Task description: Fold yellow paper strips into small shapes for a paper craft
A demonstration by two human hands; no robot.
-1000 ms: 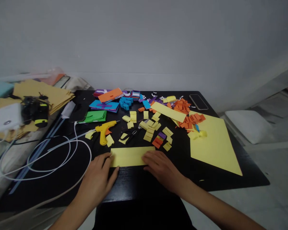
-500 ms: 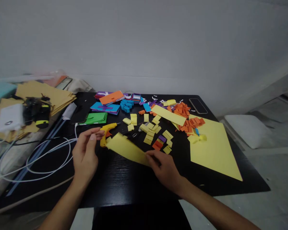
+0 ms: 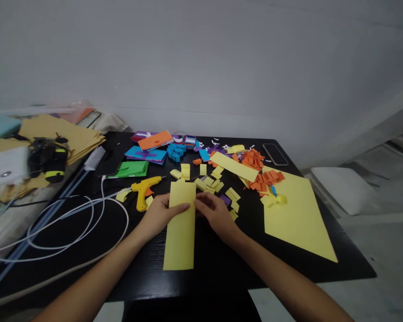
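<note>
One yellow strip [image 3: 179, 239] separates left hand [image 3: 159, 213], pinching it, from right hand [image 3: 217, 215], grip unclear.

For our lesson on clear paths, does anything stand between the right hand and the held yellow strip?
Nothing visible: the right hand meets the yellow strip at its right edge, opposite the left hand.

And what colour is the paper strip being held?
The held strip is yellow, clearest in the head view.

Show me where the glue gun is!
In the head view, the yellow glue gun is left of centre on the black table, just beyond the left hand and in front of the green papers.
</note>
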